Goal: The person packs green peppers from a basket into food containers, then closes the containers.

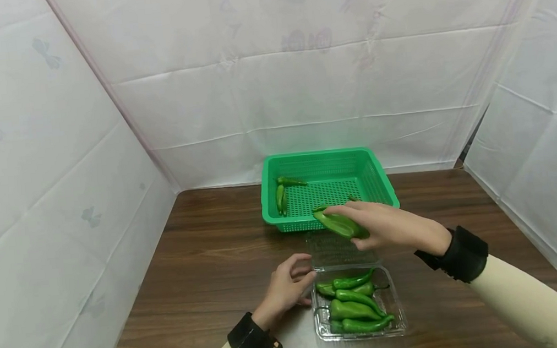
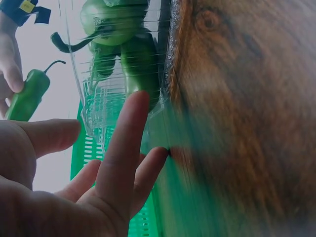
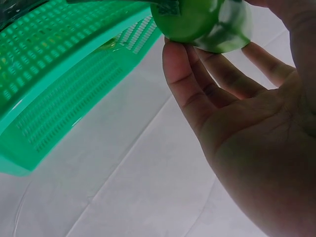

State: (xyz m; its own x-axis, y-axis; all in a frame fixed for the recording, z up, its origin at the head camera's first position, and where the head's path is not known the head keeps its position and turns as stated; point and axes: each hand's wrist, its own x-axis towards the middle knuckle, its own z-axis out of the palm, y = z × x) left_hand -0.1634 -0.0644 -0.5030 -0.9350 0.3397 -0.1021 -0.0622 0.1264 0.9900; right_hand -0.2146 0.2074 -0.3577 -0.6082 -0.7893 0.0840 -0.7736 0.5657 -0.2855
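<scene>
in the right hand [image 1: 384, 223] a green pepper [image 1: 339, 225] is gripped, left hand [image 1: 285, 285] loosely spread

place: screened-off work booth | white sheeting [image 1: 296, 95] on three sides | wood-grain table [image 1: 214, 240]

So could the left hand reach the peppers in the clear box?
Probably yes: the left hand holds nothing and is beside the clear box, whose lid is folded back, leaving the peppers uncovered.
</scene>
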